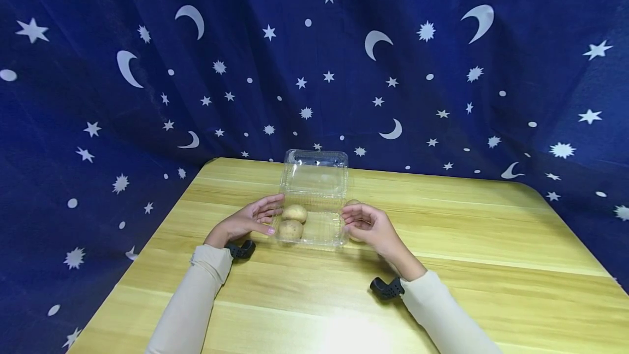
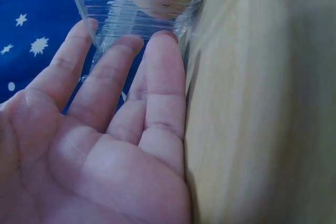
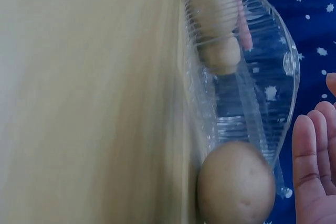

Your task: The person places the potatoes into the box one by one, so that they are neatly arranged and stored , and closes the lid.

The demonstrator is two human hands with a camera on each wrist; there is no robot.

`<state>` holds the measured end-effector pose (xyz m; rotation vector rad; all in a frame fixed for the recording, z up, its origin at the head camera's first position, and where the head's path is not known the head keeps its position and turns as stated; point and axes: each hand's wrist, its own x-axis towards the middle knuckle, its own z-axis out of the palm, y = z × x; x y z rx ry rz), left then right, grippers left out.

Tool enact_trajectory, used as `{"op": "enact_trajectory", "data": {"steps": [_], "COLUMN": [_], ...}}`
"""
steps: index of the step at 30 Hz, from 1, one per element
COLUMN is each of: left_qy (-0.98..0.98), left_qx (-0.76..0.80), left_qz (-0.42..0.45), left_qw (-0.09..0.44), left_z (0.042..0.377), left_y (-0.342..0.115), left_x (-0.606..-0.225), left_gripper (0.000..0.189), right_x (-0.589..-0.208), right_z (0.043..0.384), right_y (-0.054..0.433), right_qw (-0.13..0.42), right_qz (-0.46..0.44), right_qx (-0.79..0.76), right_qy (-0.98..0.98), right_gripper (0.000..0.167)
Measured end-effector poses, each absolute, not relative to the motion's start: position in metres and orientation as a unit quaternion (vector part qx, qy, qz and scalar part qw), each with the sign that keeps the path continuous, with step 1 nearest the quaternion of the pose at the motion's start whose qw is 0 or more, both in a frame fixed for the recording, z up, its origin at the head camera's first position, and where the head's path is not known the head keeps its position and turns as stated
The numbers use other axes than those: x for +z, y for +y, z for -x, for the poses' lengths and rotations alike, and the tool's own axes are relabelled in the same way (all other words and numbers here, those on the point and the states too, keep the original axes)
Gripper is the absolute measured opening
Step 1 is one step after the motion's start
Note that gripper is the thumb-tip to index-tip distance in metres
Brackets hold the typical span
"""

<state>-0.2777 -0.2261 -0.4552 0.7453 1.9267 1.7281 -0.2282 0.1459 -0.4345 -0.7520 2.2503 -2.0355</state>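
A clear plastic clamshell box [image 1: 321, 229] lies on the table with its lid [image 1: 314, 176] raised at the back. Two potatoes [image 1: 291, 230] sit in its left half. My left hand [image 1: 250, 220] is at the box's left side, fingers extended; in the left wrist view the fingertips [image 2: 165, 51] meet the ribbed wall. On the other side, my right hand [image 1: 368, 227] is near the right wall, its fingers loosely bent. Beside that wall, outside the box, is another potato [image 3: 236, 184], apart from the visible fingers. A further potato [image 1: 352, 202] shows partly behind the right hand.
The wooden table [image 1: 295, 299] extends to both sides and toward me. A dark blue curtain [image 1: 334, 119] with moons and stars hangs along the table's back edge. Black bands [image 1: 386, 288] are worn at both wrists.
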Motion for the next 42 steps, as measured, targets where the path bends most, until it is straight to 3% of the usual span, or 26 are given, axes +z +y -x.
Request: {"op": "enact_trajectory", "data": {"steps": [16, 24, 42], "left_qy": [0.696, 0.701, 0.703], "left_qx": [0.628, 0.624, 0.62], "left_qz": [-0.267, -0.267, -0.271], "left_qw": [0.222, 0.219, 0.218], "left_z": [0.276, 0.276, 0.276], "left_y": [-0.225, -0.225, -0.225], "left_x": [-0.453, -0.452, -0.453], "left_gripper": [0.106, 0.105, 0.104], "right_x": [-0.442, -0.443, -0.445], "right_z": [0.234, 0.237, 0.24], "right_y": [0.165, 0.172, 0.187], "right_qw": [-0.058, -0.067, 0.026], "right_qz": [0.266, 0.229, 0.183], "right_qx": [-0.619, -0.592, -0.571], "right_qy": [0.737, 0.77, 0.8], "right_gripper": [0.035, 0.036, 0.041]}}
